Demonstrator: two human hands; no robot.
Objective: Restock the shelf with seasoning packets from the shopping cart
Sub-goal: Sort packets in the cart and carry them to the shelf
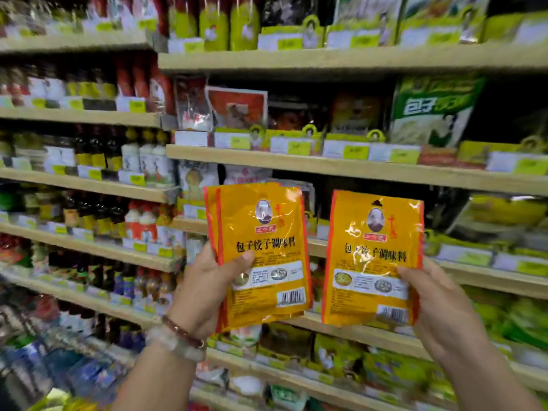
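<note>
My left hand (204, 289) grips a small stack of orange seasoning packets (261, 232), thumb across the front of the top one, upright in front of the shelves. My right hand (439, 307) pinches a single orange seasoning packet (373, 250) by its lower right edge, also upright. Both are held a little apart at chest height before the wooden shelf (355, 170) of packet goods. The shopping cart is out of view.
Wooden shelves run across the view. Bottles of sauce (98, 155) fill the left bays. Bagged seasonings and a large green bag (433, 111) fill the right bays behind yellow price tags (355, 151). A dark gap (341, 188) shows behind the held packets.
</note>
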